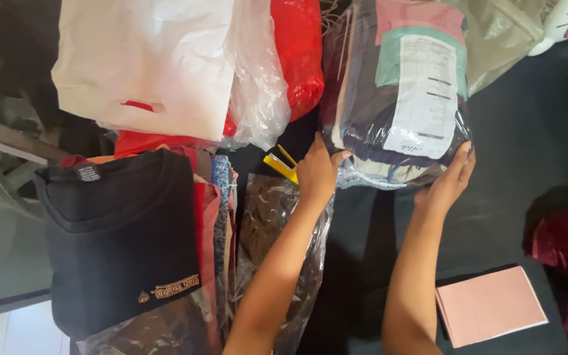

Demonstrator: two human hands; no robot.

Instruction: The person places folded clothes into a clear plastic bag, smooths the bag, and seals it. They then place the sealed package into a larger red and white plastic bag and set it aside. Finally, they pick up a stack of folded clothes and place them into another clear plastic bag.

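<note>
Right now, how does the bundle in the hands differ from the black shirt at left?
The bundle is wrapped in clear plastic with a paper slip on top; the black shirt lies bare. The left hand and right hand grip the bundle; the shirt is untouched. Both are folded clothing.

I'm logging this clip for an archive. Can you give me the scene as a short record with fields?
left hand: left hand grips the near left edge of the clear plastic bundle of clothes
right hand: right hand grips its near right edge
bundle: paper sheet under the wrap
surface: dark cloth
nearby: folded black shirt, white plastic bag, pink paper pad
</note>
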